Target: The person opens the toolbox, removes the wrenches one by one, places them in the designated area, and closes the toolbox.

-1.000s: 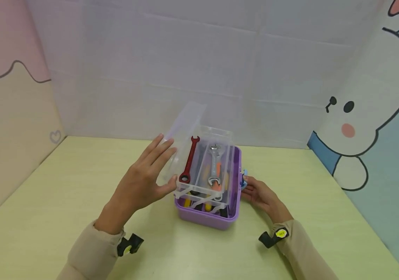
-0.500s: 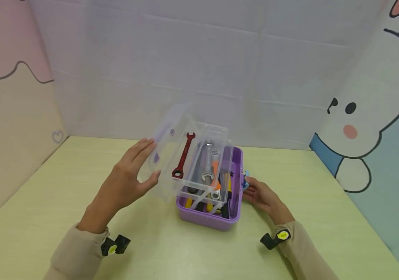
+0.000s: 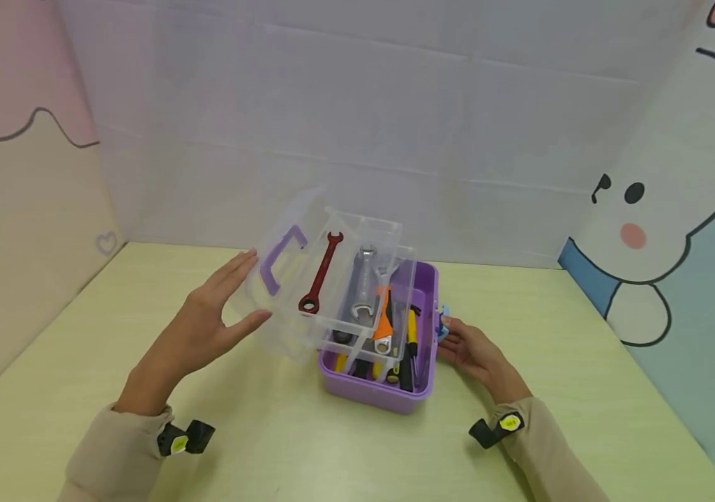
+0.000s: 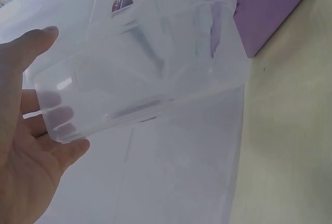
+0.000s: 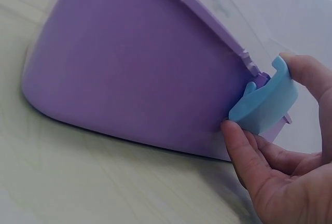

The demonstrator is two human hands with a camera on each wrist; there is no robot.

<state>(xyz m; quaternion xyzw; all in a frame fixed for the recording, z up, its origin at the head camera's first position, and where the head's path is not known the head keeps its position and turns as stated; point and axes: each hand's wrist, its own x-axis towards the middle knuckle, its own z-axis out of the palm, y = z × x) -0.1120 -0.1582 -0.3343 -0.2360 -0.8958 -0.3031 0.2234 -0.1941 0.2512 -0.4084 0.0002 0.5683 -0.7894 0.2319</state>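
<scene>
A purple toolbox [image 3: 370, 396] stands on the table, its clear lid [image 3: 282, 321] tilted over to the left with a purple handle [image 3: 272, 272] on it. My left hand [image 3: 197, 328] touches the lid's edge with straight fingers, the thumb spread apart; in the left wrist view several fingertips show through the plastic. With thumb and fingers my right hand [image 5: 290, 177] pinches the light blue latch [image 5: 270, 102] on the box's right side. Raised clear trays hold a red wrench [image 3: 321, 275] and a silver wrench [image 3: 365, 279].
Below the trays, the box holds an orange-handled tool [image 3: 384, 317] and yellow-and-black tools [image 3: 412, 335], partly hidden. The pale table [image 3: 112, 335] runs back to a white sheet [image 3: 357, 125]. Printed panels stand at left and right.
The lid has swung further left, with my left hand moving left and down alongside it. The clear trays have spread up and leftward, exposing more tools. My right hand stays at the latch.
</scene>
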